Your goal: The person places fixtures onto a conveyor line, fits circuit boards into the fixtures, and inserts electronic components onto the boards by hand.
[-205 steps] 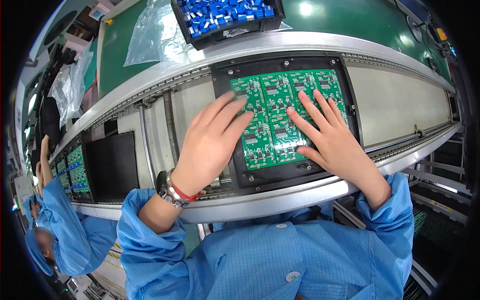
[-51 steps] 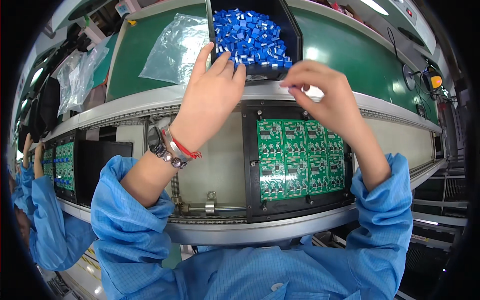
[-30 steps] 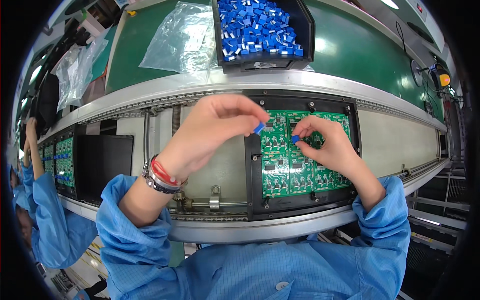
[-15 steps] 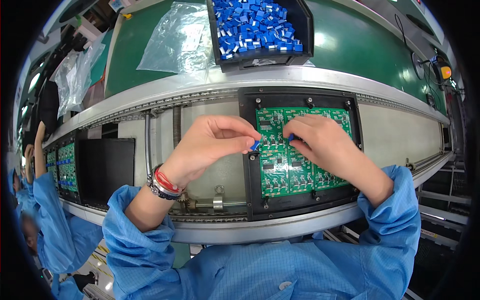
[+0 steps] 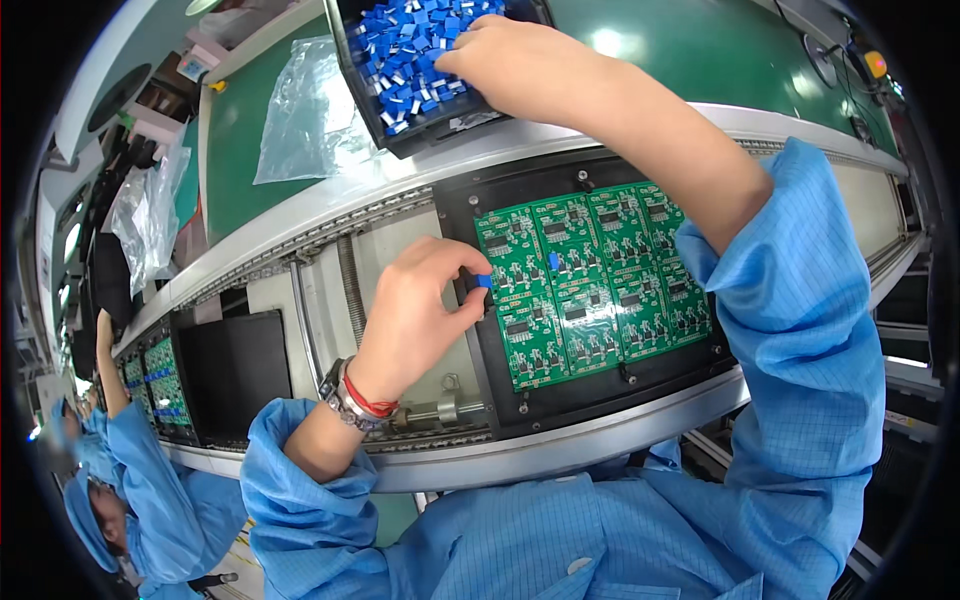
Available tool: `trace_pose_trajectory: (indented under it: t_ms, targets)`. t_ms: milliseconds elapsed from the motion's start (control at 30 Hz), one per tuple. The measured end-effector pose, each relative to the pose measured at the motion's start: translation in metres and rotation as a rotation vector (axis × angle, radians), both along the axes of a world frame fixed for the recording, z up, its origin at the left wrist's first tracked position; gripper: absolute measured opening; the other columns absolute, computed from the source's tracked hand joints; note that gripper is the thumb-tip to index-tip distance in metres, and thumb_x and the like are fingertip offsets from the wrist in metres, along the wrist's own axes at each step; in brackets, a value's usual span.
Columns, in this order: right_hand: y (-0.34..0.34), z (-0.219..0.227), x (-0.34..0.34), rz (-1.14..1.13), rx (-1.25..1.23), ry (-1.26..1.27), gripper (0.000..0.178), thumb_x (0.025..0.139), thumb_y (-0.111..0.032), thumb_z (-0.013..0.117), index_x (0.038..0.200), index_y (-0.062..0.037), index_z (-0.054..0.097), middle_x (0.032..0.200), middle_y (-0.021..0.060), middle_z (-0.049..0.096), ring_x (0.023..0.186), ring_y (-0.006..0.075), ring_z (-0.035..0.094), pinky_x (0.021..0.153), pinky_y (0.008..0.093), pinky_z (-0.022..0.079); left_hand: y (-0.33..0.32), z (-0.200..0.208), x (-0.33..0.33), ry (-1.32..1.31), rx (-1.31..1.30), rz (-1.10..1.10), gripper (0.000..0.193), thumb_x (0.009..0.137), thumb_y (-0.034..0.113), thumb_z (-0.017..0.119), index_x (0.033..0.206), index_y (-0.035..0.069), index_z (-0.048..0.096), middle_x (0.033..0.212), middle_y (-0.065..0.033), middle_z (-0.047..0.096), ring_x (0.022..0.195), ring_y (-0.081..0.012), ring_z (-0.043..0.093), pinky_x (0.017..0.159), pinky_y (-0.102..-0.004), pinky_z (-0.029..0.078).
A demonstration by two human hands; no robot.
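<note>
My left hand [image 5: 415,305] is at the left edge of a green circuit board panel [image 5: 590,325], its thumb and forefinger closed around a small blue block-shaped component [image 5: 484,281]. Another blue component [image 5: 553,261] stands on the panel, further right. My right hand [image 5: 510,65] reaches into a black bin [image 5: 375,120] heaped with loose blue components [image 5: 410,50]. Its fingers are apart among the pieces, and their undersides are hidden. The panel lies in a black frame [image 5: 462,215] with screws around its rim.
The frame rests on a conveyor with metal rails [image 5: 590,440]. A clear plastic bag [image 5: 310,115] lies left of the bin on the green work surface [image 5: 640,45]. Further left, a co-worker in a blue smock [image 5: 165,470] reaches toward another framed panel [image 5: 165,380].
My right hand has gone from the panel up into the bin, leaving a blue component on the board. My left hand has shifted slightly with its component. The bin appears further left.
</note>
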State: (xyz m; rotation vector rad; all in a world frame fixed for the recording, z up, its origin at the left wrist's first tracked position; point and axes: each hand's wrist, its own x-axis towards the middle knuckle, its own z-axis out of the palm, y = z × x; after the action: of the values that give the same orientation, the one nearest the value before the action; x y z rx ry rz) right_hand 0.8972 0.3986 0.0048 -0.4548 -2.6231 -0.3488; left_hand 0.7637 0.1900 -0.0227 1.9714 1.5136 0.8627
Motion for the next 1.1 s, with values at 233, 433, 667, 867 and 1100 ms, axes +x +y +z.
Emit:
trace_pose_trajectory:
  t_ms: [233,433,667,867,1100]
  targets:
    - [-0.008,0.007,-0.012,-0.071,-0.132,-0.056,0.015,0.077,-0.008,0.057,0.074,-0.0024,0.070,0.076,0.0186,0.067,0.078,0.0337,0.068,0.071,0.0419,0.054,-0.002,0.000,-0.002,0.075,0.052,0.003,0.020,0.071,-0.003,0.068,0.089,0.003,0.062,0.085,-0.0117,0.063,0.080,-0.0296,0.061,0.072,-0.0391,0.051]
    - [-0.007,0.009,-0.009,-0.061,-0.148,-0.023,0.014,0.077,-0.008,0.057,0.075,-0.0020,0.070,0.077,0.0196,0.066,0.079,0.0342,0.068,0.071,0.0422,0.054,0.000,0.007,0.004,0.178,0.066,-0.048,0.020,0.070,-0.005,0.065,0.088,0.002,0.059,0.083,-0.0135,0.062,0.082,-0.0328,0.059,0.072,-0.0426,0.050]
    - [-0.010,0.018,0.005,-0.059,-0.055,0.102,0.011,0.079,-0.009,0.057,0.079,-0.0027,0.066,0.078,0.0171,0.065,0.079,0.0357,0.066,0.072,0.0420,0.054,0.008,0.013,0.011,0.236,0.056,-0.134,0.019,0.070,-0.005,0.060,0.088,0.000,0.057,0.082,-0.0163,0.060,0.084,-0.0363,0.056,0.074,-0.0453,0.047]
    - [-0.008,0.031,-0.003,0.020,-0.534,0.406,0.008,0.081,-0.003,0.059,0.086,0.0004,0.064,0.084,0.0185,0.066,0.079,0.0336,0.065,0.071,0.0379,0.052,0.006,0.013,0.000,0.302,0.035,-0.140,0.018,0.072,-0.004,0.058,0.089,-0.001,0.055,0.083,-0.0176,0.058,0.085,-0.0391,0.056,0.074,-0.0467,0.046]
    - [-0.083,0.029,0.075,-0.071,-1.358,0.215,0.016,0.083,0.002,0.067,0.100,-0.0004,0.066,0.091,0.0028,0.065,0.086,0.0100,0.062,0.074,0.0224,0.052,0.035,0.034,-0.005,0.405,0.320,-0.070,0.020,0.080,0.005,0.065,0.099,0.001,0.060,0.092,-0.0153,0.058,0.090,-0.0337,0.059,0.077,-0.0409,0.049]
